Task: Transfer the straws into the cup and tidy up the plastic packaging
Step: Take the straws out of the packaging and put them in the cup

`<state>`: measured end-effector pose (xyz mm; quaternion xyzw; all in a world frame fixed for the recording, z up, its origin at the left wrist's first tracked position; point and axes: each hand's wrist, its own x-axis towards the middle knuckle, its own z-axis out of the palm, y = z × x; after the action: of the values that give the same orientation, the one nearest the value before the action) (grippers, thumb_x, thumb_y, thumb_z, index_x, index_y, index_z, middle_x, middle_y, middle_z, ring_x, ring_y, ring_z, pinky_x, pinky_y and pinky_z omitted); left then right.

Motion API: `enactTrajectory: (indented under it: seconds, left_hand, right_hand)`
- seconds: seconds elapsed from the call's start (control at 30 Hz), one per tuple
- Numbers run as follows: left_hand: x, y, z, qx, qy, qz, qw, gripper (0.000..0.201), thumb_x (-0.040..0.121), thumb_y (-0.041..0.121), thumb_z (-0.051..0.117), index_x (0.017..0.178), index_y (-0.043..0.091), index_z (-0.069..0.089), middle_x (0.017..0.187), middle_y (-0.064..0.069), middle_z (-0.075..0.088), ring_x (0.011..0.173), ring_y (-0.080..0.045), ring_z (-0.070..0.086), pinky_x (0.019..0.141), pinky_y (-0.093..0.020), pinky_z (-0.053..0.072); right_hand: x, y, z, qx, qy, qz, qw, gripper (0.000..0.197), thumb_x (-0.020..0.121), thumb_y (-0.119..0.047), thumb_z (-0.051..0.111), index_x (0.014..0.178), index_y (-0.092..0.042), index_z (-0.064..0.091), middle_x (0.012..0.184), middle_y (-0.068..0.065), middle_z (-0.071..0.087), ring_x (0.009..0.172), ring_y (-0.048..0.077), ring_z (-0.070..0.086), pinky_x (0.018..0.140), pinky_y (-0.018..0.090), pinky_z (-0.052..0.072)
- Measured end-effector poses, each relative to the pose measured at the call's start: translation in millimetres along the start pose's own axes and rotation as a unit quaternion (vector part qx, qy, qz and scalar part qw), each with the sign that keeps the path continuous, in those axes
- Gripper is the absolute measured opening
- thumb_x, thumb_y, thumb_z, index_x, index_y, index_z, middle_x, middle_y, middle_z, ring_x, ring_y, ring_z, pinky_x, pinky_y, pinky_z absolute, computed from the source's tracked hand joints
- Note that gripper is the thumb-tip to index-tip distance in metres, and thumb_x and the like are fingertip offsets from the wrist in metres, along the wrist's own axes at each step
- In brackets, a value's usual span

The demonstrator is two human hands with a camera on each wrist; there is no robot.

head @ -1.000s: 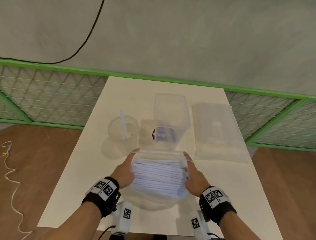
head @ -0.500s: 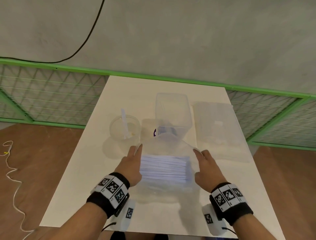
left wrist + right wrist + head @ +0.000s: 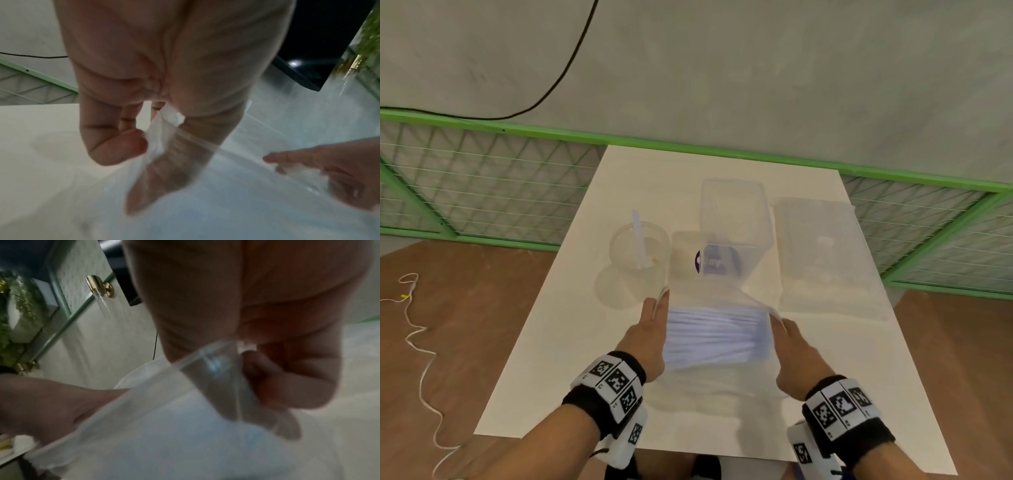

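A clear plastic bag (image 3: 714, 337) full of white straws (image 3: 714, 334) lies on the white counter (image 3: 571, 329) near the middle of its near edge. The straws lie packed together with their long axis running left to right, parallel to that near edge. The bag's open mouth faces the far edge.

The left hand (image 3: 645, 337) holds the left corner of the bag's mouth; in the left wrist view the film (image 3: 158, 134) is pinched between the thumb and fingers. The right hand (image 3: 796, 353) holds the right corner, and the right wrist view shows the film (image 3: 218, 369) pinched between thumb and curled fingers. The mouth of the bag is stretched between the two grips.

Beyond the bag, toward the left edge, stands a round clear cup (image 3: 638, 260) with one white straw (image 3: 638, 240) leaning in it, its top pointing toward the far edge. At the middle stands a tall clear rectangular container (image 3: 734, 219); a purple label (image 3: 714, 262) shows through its base, its lettering only partly readable. Toward the right edge lies another flat clear plastic bag (image 3: 822, 253); what it holds is too faint to make out.

Both wrist views are blurred, and the film veils the fingertips. The individual straws cannot be counted through the plastic.
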<state>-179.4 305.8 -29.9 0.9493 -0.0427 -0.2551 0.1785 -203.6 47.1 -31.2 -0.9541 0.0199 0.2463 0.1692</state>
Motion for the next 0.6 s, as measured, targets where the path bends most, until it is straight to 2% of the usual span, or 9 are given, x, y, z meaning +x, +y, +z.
enactTrajectory:
  seconds: [0.07,0.13,0.17,0.23,0.27,0.33,0.43,0.53,0.6]
  left_hand:
    - [0.3,-0.3,1.9,-0.022,0.036,0.03,0.999,0.113,0.075,-0.015,0.053,0.151,0.022,-0.022,0.147,-0.002,0.005,0.054,-0.014,0.041,0.048,-0.019,0.033]
    - [-1.0,-1.9,2.3,-0.041,0.078,0.047,0.995,0.115,0.073,-0.017,0.054,0.152,0.023,-0.02,0.146,-0.001,0.008,0.057,-0.014,0.043,0.048,-0.018,0.032]
    - [-1.9,-3.5,4.1,-0.031,0.078,0.044,0.996,0.115,0.073,-0.016,0.054,0.152,0.022,-0.02,0.149,-0.003,0.006,0.061,-0.016,0.044,0.053,-0.019,0.034]
    - [-1.5,-8.9,12.5,-0.011,0.029,0.019,0.999,0.116,0.076,-0.013,0.057,0.15,0.022,-0.024,0.155,-0.005,-0.002,0.07,-0.021,0.048,0.059,-0.024,0.038]
    - [-0.3,-11.2,15.8,-0.007,0.005,0.011,1.0,0.118,0.075,-0.012,0.059,0.15,0.023,-0.026,0.156,-0.005,-0.005,0.071,-0.022,0.05,0.058,-0.025,0.039]
    - [3.8,-11.7,15.2,-0.012,-0.011,0.017,1.0,0.121,0.074,-0.011,0.061,0.15,0.024,-0.026,0.156,-0.003,-0.005,0.066,-0.022,0.05,0.049,-0.02,0.036]
    - [5.3,-7.4,0.3,-0.038,0.014,0.037,0.999,0.118,0.074,-0.014,0.059,0.151,0.023,-0.022,0.15,0.0,0.002,0.055,-0.015,0.044,0.042,-0.017,0.029]
    - [7.9,-9.4,-4.5,-0.044,0.046,0.046,0.997,0.119,0.072,-0.015,0.06,0.152,0.025,-0.02,0.149,0.001,0.005,0.055,-0.014,0.045,0.044,-0.017,0.033]
    - [8.3,-13.6,3.2,-0.027,0.004,0.031,0.999,0.122,0.074,-0.012,0.063,0.15,0.026,-0.023,0.153,0.0,-0.001,0.063,-0.019,0.051,0.05,-0.022,0.04]
  right_hand:
    - [2.3,-2.1,-1.6,0.009,0.022,0.005,1.0,0.103,0.079,0.008,0.054,0.155,-0.025,-0.008,0.161,0.001,0.001,0.1,0.035,0.062,0.078,0.035,0.05]
    - [4.4,-2.0,-5.8,0.029,0.09,0.003,0.996,0.104,0.077,0.01,0.053,0.154,-0.025,-0.008,0.162,-0.007,-0.014,0.083,0.03,0.062,0.07,0.032,0.049]
    - [3.6,-2.1,-5.6,0.026,0.096,-0.001,0.995,0.105,0.077,0.011,0.052,0.154,-0.026,-0.008,0.161,-0.011,-0.019,0.072,0.027,0.059,0.065,0.03,0.047]
    - [3.1,0.4,1.5,0.001,0.034,-0.001,0.999,0.105,0.077,0.011,0.051,0.154,-0.027,-0.01,0.16,-0.012,-0.023,0.067,0.024,0.055,0.06,0.027,0.044]
    - [4.5,3.6,6.0,-0.007,-0.004,0.004,1.0,0.104,0.078,0.01,0.05,0.154,-0.026,-0.01,0.16,-0.012,-0.022,0.069,0.023,0.054,0.058,0.024,0.042]
    - [8.1,4.8,5.8,-0.012,-0.024,0.005,1.0,0.102,0.079,0.007,0.051,0.155,-0.024,-0.011,0.162,-0.01,-0.019,0.079,0.024,0.057,0.059,0.022,0.042]
    - [9.7,0.0,-6.4,0.006,0.018,0.002,1.0,0.101,0.081,0.007,0.053,0.155,-0.021,-0.009,0.163,-0.007,-0.015,0.107,0.03,0.06,0.081,0.031,0.05]
    - [8.7,0.8,-8.8,0.011,0.056,0.0,0.998,0.1,0.08,0.007,0.053,0.154,-0.025,-0.006,0.162,-0.009,-0.015,0.099,0.032,0.063,0.074,0.031,0.046]
    - [7.4,4.6,0.5,-0.007,0.005,-0.004,1.0,0.102,0.079,0.007,0.051,0.154,-0.029,-0.006,0.162,-0.01,-0.014,0.101,0.031,0.063,0.078,0.033,0.05]
